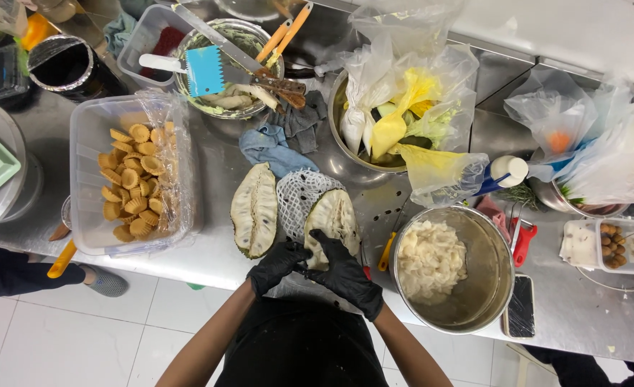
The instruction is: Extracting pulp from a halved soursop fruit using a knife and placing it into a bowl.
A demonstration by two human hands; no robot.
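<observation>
A clear plastic tub (87, 143) is standing at the left of the steel bench (209, 251), and rows of small fluted pastry shells (132, 183) are being kept inside it under a loose plastic film. Behind the tub, a glass bowl (238, 32) is sitting with a blue scraper (205, 70) and a long knife (220, 39) laid across its rim. A blue-grey cloth (277, 147) is lying just in front of that bowl.

Near the front edge of the bench, one fruit half (254, 210) is resting cut face up, apart from both hands. A white foam net (299, 190) is lying between it and the second fruit half (333, 215).

The left hand (277, 264), in a black glove, is being held curled against the lower edge of the second fruit half, touching it. The right hand (345, 276), also in a black glove, is being pressed onto the same half, with its fingers (324, 240) spread over the pale flesh. The second fruit half is thus being grasped by both hands at the front edge of the bench.

To the right, a steel pot (492, 287) is standing with white fruit pulp (431, 259) heaped inside. A phone (522, 306) is lying just beside the pot.
</observation>
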